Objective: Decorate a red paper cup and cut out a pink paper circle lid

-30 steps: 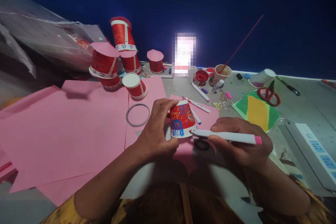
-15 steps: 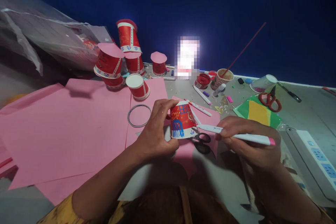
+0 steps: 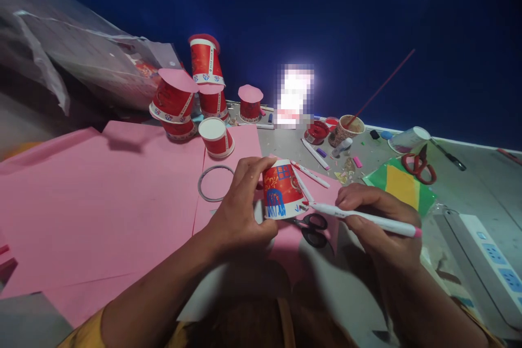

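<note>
A red paper cup (image 3: pixel 289 189) with blue drawings is upside down in my left hand (image 3: pixel 243 209), thumb near its rim and fingers at its top. My right hand (image 3: pixel 377 223) grips a white marker (image 3: pixel 367 218) with a pink end; its tip is at the white rim band on the cup's right side. Black-handled scissors (image 3: pixel 315 222) lie just below and behind the cup. Two more markers, one of them a white marker with a red tip (image 3: pixel 312 175), rest beside it on pink paper.
Pink sheets (image 3: pixel 101 201) spread left, with a grey ring (image 3: pixel 216 183). Stacked red cups (image 3: pixel 173 99) stand behind. Further right are a paint jar (image 3: pixel 316 132), a cup with a stick (image 3: pixel 346 130), red-handled scissors (image 3: pixel 419 166) and a power strip (image 3: pixel 485 255).
The marker tip has shifted slightly down and right along the cup's rim band, and my right hand has moved slightly left. The whole view has shifted a little.
</note>
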Demonstrator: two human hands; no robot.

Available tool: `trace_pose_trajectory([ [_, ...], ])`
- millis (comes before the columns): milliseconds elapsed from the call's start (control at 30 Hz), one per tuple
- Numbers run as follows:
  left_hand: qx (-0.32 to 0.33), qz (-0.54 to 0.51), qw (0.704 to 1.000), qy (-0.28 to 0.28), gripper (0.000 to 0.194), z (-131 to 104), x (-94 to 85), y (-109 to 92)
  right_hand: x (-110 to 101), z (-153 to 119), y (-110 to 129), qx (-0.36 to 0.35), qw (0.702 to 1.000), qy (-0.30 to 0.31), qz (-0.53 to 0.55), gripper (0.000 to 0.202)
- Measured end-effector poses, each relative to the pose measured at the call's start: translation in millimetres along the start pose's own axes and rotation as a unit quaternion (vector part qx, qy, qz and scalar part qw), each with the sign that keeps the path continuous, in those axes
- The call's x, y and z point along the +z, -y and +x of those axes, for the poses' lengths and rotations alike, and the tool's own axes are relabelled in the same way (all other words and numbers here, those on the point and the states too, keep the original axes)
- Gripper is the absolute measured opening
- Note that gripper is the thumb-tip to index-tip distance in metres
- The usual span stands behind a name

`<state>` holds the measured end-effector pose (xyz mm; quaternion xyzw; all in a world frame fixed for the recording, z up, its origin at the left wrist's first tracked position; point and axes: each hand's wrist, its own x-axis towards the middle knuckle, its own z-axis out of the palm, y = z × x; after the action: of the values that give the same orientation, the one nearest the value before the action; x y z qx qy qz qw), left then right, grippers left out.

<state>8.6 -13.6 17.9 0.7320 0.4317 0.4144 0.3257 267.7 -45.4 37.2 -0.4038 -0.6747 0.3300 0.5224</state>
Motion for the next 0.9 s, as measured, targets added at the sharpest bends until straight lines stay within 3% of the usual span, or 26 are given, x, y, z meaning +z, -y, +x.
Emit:
trace_pose_trajectory([
  [333, -0.005, -0.001, 1.000, 0.012, 0.095, 0, -0.2, 1, 4, 9, 6, -0.067, 0.996, 0.033, -0.054, 0.022],
  [900, -0.002, -0.003, 1.000, 0.016, 0.096, 0, 0.5, 1, 5, 13, 9, -0.097, 0.991, 0.048, -0.075, 0.023],
])
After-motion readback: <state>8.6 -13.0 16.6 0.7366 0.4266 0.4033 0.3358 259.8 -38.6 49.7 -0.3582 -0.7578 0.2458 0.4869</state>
